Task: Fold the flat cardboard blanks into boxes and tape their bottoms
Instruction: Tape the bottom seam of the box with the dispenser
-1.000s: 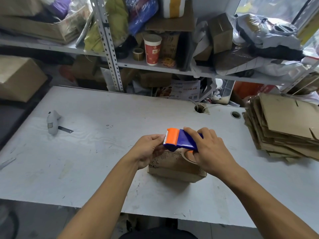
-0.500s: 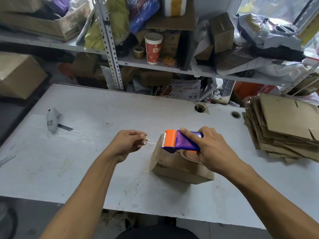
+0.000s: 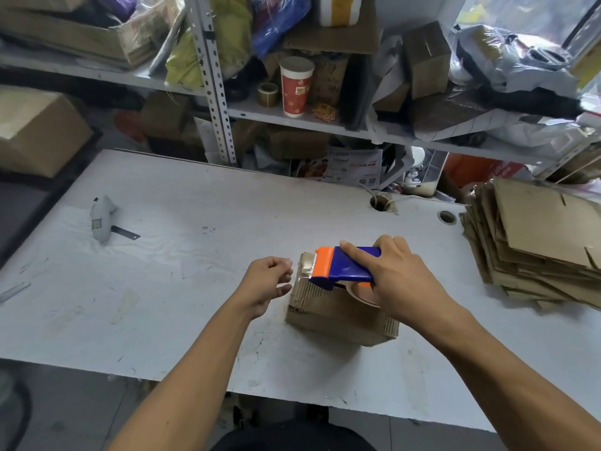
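Honestly, your right hand [image 3: 400, 281] is the one to watch: it's wrapped around the tape dispenser [image 3: 341, 268], index finger stretched along the blue top, with the orange blade end sitting over the left edge of the box [image 3: 338, 307]. Your left hand [image 3: 266, 284] is just beside that edge, fingers loosely curled. I can't see anything in it, and whether it's pinching a clear tape end is too hard to tell.

What could bite you from here: the box sits loose on the desk [image 3: 195, 255] with nothing pinning it, so if you drag the dispenser across, I'd guess the box slides or tips with it and the strip goes on crooked. A bit of tape looks stuck at that left edge already; if it isn't pressed down it'll probably peel up as you pull. And the toothed blade is right next to your left fingers, so a slip could nick you.

Counts:
- 2 hands
- 1 tape dispenser
- 1 folded box, near the front middle of the desk
- 1 stack of flat blanks [image 3: 536, 242] at the right edge, well apart from the box; too many layers to count
- 1 grey cutter-looking thing [image 3: 102, 219] far left
- 1 red paper cup [image 3: 296, 86] up on the shelf [image 3: 292, 117]
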